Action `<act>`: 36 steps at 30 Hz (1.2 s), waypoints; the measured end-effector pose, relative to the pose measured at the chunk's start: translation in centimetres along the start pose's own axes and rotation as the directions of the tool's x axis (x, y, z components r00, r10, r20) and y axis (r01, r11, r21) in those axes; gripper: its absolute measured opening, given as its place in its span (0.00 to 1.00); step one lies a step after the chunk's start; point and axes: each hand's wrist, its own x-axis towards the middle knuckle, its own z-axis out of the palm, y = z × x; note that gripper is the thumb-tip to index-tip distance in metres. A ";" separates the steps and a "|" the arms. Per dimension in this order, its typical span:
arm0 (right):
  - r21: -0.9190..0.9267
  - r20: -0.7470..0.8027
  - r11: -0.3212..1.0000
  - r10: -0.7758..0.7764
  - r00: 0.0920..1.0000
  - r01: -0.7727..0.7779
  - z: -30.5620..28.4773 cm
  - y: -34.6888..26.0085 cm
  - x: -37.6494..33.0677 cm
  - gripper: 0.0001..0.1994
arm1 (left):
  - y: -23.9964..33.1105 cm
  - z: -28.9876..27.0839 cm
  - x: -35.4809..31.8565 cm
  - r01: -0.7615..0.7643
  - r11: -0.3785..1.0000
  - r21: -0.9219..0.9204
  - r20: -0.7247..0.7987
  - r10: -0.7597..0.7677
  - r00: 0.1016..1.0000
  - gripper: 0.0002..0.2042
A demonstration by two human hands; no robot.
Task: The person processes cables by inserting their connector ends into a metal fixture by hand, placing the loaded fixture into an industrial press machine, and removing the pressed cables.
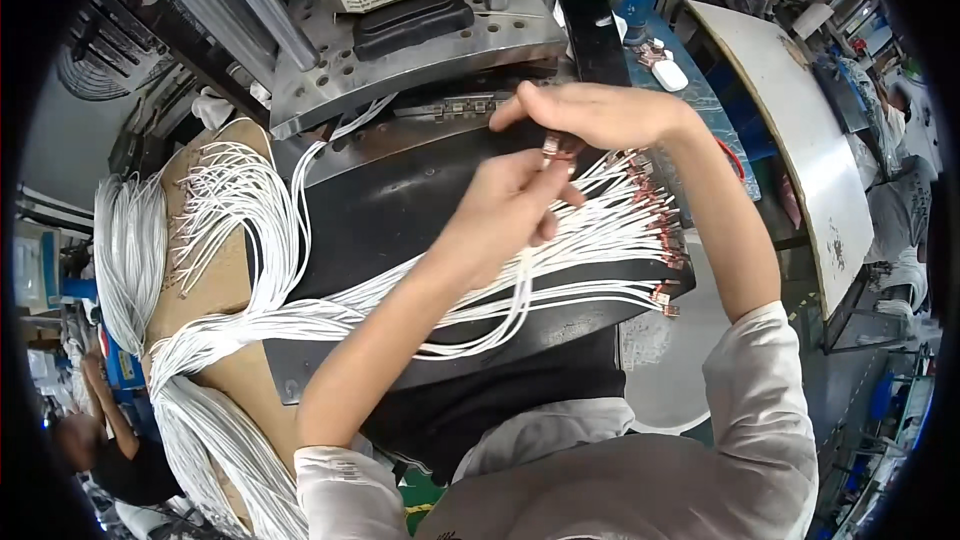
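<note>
Over the black work plate (390,185), my left hand (505,205) is closed round white cables near their copper-coloured connector ends (560,150). The held white cables (520,290) loop down below it. My right hand (600,115) is just above and beyond those connectors, palm down, its visible fingers stretched to the left. Whether its hidden fingers touch the connectors I cannot tell. A fan of white cables (600,230) with copper-coloured ends lies on the plate beneath and to the right of my left hand.
A metal press (420,50) with thick posts stands beyond the plate. More white cable bundles (130,260) lie on the brown board (215,290) at left. A black phone (593,35) and a white mouse-like object (670,75) are at far right, near a pale tabletop (800,150).
</note>
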 end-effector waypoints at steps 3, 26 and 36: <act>-0.321 -0.209 0.942 0.032 0.977 -0.099 2.0 1.8 2.1 0.35 | 0.6 -4.5 -2.2 0.030 0.988 0.152 -0.035 -0.025 0.999 0.14; 0.653 -0.083 0.741 0.279 0.957 -0.159 5.8 1.6 0.3 0.11 | -0.8 -4.5 -1.7 0.049 0.998 0.046 -0.258 -0.035 0.965 0.10; 0.604 -0.153 0.784 0.293 0.944 -0.145 6.1 0.0 -0.3 0.13 | -1.3 -5.3 -2.3 0.034 0.999 -0.006 -0.268 -0.034 0.963 0.10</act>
